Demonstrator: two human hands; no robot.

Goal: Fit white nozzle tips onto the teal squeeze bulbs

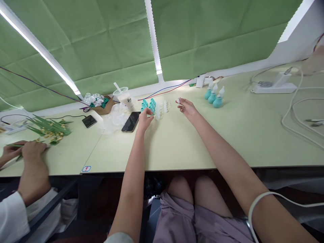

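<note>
My left hand [146,119] is at the near edge of a cluster of turquoise bulb-shaped pieces [152,104]. Its curled fingers close on one of them, though they hide most of it. To the right of that cluster lie several translucent white flame-shaped tips [165,106] in loose rows. Just above the table, further right, my right hand [187,108] pinches a small white piece [178,100] between thumb and fingers. Beyond it stand three turquoise bulbs [212,98] with white flame-shaped tips upright in their necks.
Left of my hands lie a black phone [131,122], crumpled clear plastic [115,118], a drink cup [125,99] and a cardboard box [106,106]. A co-worker's hands [34,150] handle green stems at far left. A power strip [275,88] and white cables [291,114] occupy the right.
</note>
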